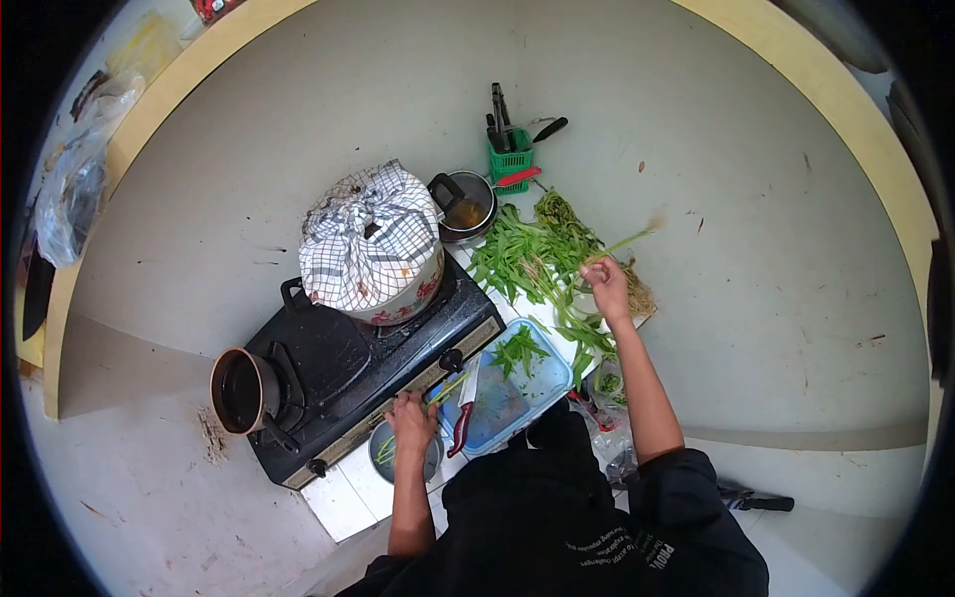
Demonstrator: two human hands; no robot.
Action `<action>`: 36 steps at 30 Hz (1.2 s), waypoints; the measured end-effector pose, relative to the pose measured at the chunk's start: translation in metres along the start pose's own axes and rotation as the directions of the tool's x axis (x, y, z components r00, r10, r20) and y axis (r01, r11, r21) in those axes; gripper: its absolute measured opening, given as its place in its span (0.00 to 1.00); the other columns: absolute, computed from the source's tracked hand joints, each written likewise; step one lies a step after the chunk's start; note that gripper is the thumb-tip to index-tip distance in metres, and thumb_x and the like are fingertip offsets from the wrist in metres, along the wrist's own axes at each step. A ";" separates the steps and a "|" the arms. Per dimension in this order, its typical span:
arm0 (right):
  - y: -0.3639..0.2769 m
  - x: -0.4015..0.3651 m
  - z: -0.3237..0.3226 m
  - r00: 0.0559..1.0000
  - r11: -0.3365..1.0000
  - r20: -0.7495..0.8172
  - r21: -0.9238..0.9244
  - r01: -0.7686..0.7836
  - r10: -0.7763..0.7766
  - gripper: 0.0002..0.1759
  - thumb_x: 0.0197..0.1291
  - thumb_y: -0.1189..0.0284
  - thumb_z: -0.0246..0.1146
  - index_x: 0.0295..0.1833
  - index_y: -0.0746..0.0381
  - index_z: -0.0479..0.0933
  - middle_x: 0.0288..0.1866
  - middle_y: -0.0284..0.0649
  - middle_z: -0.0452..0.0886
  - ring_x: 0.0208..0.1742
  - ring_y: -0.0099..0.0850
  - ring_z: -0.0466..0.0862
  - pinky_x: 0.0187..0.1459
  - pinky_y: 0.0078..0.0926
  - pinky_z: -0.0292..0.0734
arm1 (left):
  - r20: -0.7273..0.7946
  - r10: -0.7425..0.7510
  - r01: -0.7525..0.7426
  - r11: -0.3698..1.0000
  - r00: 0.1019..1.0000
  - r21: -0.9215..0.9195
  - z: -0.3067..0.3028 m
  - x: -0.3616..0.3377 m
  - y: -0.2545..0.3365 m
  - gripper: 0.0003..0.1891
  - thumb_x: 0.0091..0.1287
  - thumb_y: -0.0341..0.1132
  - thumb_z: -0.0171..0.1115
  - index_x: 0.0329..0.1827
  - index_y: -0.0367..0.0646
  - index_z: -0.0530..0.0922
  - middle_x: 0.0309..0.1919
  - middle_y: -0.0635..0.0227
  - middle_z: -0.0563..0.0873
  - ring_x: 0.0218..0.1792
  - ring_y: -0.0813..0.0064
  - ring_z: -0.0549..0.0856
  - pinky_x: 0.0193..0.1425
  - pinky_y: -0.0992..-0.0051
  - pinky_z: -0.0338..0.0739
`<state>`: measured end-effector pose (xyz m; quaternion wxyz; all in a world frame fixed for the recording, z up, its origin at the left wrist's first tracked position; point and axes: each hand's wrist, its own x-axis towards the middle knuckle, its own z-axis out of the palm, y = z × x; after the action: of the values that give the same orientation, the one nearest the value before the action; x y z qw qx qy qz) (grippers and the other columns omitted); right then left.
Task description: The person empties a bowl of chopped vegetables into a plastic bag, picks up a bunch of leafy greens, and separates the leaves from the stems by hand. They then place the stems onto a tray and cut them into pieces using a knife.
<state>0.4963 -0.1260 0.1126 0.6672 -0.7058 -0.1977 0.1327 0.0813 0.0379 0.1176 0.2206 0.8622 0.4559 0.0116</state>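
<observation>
My right hand [607,286] pinches a thin green stem [629,240] with a pale, root-like end, above the pile of leafy greens [527,254]. My left hand [412,422] is curled over the rim of a grey metal bowl [434,464], its fingers closed around a few cut green stems [450,387]. More stems lie in the bowl. Beside that hand, a knife [465,412] with a dark red handle rests across a light blue plastic tray [557,386]. Some picked leaves [518,351] sit in the tray.
A black two-burner stove [328,360] stands left of the tray. It bears a large pot wrapped in a checked cloth [370,239] and a small brown saucepan [242,390]. At the back are a pan with a strainer [466,207] and a green utensil basket [510,159].
</observation>
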 end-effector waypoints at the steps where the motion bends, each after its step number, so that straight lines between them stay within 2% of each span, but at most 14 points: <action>1: -0.022 -0.004 0.002 1.000 1.000 -0.017 0.000 -0.001 0.001 0.09 0.65 0.79 0.66 0.49 0.65 0.77 0.38 0.33 0.82 0.38 0.21 0.82 0.43 0.20 0.76 | -0.009 -0.002 0.002 1.000 1.000 -0.022 -0.003 0.001 0.004 0.22 0.62 0.37 0.72 0.60 0.49 0.81 0.50 0.60 0.82 0.59 0.56 0.79 0.62 0.51 0.65; 4: -0.048 -0.018 0.004 1.000 0.995 -0.023 0.094 0.016 -0.014 0.10 0.67 0.78 0.65 0.51 0.65 0.75 0.40 0.35 0.82 0.42 0.22 0.82 0.47 0.20 0.76 | -0.110 0.046 -0.050 0.998 0.993 -0.033 -0.010 -0.001 0.018 0.22 0.63 0.38 0.71 0.61 0.48 0.80 0.48 0.60 0.81 0.57 0.57 0.78 0.62 0.53 0.63; 7: -0.061 -0.045 0.011 1.000 0.980 0.014 0.199 -0.016 0.014 0.11 0.68 0.77 0.64 0.53 0.65 0.74 0.42 0.36 0.82 0.44 0.22 0.81 0.49 0.20 0.75 | -0.209 0.104 -0.136 0.980 0.972 -0.145 -0.016 0.000 0.041 0.19 0.65 0.36 0.69 0.58 0.44 0.81 0.49 0.57 0.82 0.55 0.56 0.80 0.62 0.53 0.66; 11: -0.051 -0.089 0.025 0.987 0.984 0.116 0.126 -0.124 0.109 0.10 0.68 0.77 0.64 0.53 0.63 0.74 0.43 0.33 0.81 0.44 0.20 0.79 0.48 0.18 0.72 | -0.206 0.213 -0.286 0.841 0.955 -0.460 -0.019 0.010 0.081 0.15 0.67 0.34 0.66 0.55 0.42 0.81 0.45 0.58 0.83 0.52 0.56 0.81 0.59 0.58 0.71; 13: -0.052 -0.114 0.038 0.973 0.973 0.193 0.165 -0.161 0.128 0.10 0.69 0.78 0.63 0.53 0.62 0.74 0.43 0.33 0.80 0.44 0.19 0.79 0.48 0.18 0.71 | -0.198 0.300 -0.358 0.728 0.933 -0.584 -0.023 0.011 0.107 0.14 0.68 0.34 0.65 0.54 0.41 0.82 0.44 0.58 0.84 0.50 0.56 0.82 0.57 0.60 0.73; 16: -0.050 -0.140 0.048 0.951 0.957 0.274 0.211 -0.201 0.140 0.09 0.69 0.79 0.62 0.53 0.62 0.73 0.44 0.33 0.80 0.44 0.19 0.79 0.48 0.18 0.71 | -0.209 0.442 -0.477 0.677 0.872 -0.561 -0.025 0.012 0.138 0.14 0.68 0.35 0.65 0.53 0.39 0.82 0.44 0.56 0.84 0.49 0.54 0.82 0.55 0.61 0.75; 19: -0.054 -0.152 0.050 0.944 0.949 0.301 0.234 -0.211 0.135 0.09 0.70 0.81 0.61 0.52 0.62 0.73 0.46 0.32 0.79 0.46 0.19 0.79 0.49 0.18 0.72 | -0.271 0.523 -0.583 0.643 0.808 -0.497 -0.011 0.017 0.151 0.12 0.68 0.32 0.66 0.52 0.38 0.83 0.43 0.56 0.85 0.46 0.59 0.84 0.54 0.63 0.77; 21: -0.052 -0.157 0.050 0.944 0.944 0.312 0.268 -0.193 0.105 0.09 0.70 0.81 0.62 0.52 0.62 0.74 0.46 0.31 0.79 0.47 0.18 0.79 0.51 0.18 0.73 | -0.217 0.525 -0.551 0.648 0.823 -0.525 0.000 0.020 0.152 0.10 0.68 0.32 0.66 0.49 0.37 0.83 0.42 0.56 0.86 0.45 0.59 0.85 0.53 0.64 0.77; 25: -0.054 -0.164 0.043 0.938 0.947 0.302 0.216 -0.239 0.167 0.09 0.70 0.81 0.62 0.53 0.62 0.74 0.47 0.30 0.78 0.47 0.18 0.79 0.51 0.18 0.73 | -0.161 0.509 -0.504 0.663 0.846 -0.554 0.009 0.017 0.153 0.08 0.69 0.32 0.65 0.45 0.37 0.83 0.40 0.57 0.86 0.43 0.61 0.85 0.52 0.64 0.77; 28: -0.051 -0.168 0.042 0.941 0.956 0.303 0.194 -0.218 0.153 0.08 0.71 0.80 0.61 0.53 0.63 0.75 0.46 0.31 0.79 0.47 0.19 0.80 0.50 0.18 0.73 | -0.127 0.481 -0.455 0.662 0.867 -0.596 0.009 0.013 0.152 0.08 0.69 0.32 0.65 0.45 0.37 0.83 0.39 0.57 0.86 0.42 0.62 0.85 0.51 0.65 0.77; 36: -0.056 -0.171 0.044 0.947 0.974 0.295 0.143 -0.178 0.129 0.09 0.73 0.76 0.59 0.55 0.66 0.76 0.44 0.33 0.81 0.46 0.21 0.81 0.51 0.21 0.75 | -0.148 0.485 -0.465 0.640 0.862 -0.612 0.002 0.011 0.154 0.08 0.68 0.33 0.66 0.45 0.38 0.84 0.37 0.58 0.86 0.41 0.64 0.85 0.49 0.68 0.78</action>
<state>0.3196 -0.1632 0.1518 0.6766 -0.6338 -0.2237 0.3006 0.2082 -0.0289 0.1743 0.4910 0.8268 0.1794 0.2077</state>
